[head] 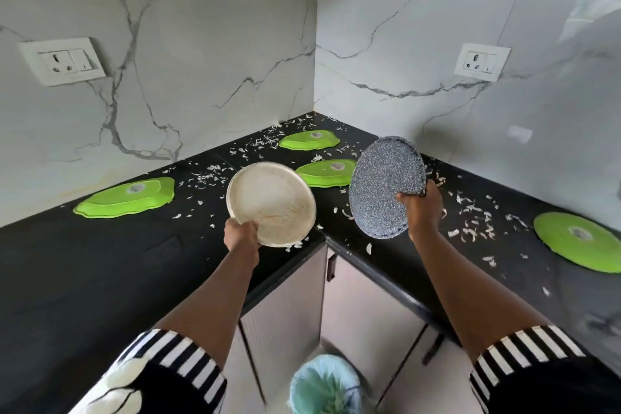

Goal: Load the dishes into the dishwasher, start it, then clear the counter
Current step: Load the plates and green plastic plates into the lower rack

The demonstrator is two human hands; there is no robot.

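My left hand (241, 233) grips the near rim of a round cream plate (271, 203), held tilted above the counter's inner corner. My right hand (421, 207) grips the right edge of a speckled grey plate (386, 185), held up almost on edge with its underside toward me. Several green plates lie upside down on the black counter (84, 272): one at the left (129, 197), two near the back corner (309, 139) (327, 172), one at the far right (578, 240).
White scraps (470, 222) litter the counter, thickest around the corner and to the right. A bin with a pale blue liner (326, 383) stands on the floor below between my arms. Cabinet doors (285, 306) sit under the counter. Wall sockets (64, 60) (482, 61) are on the marble backsplash.
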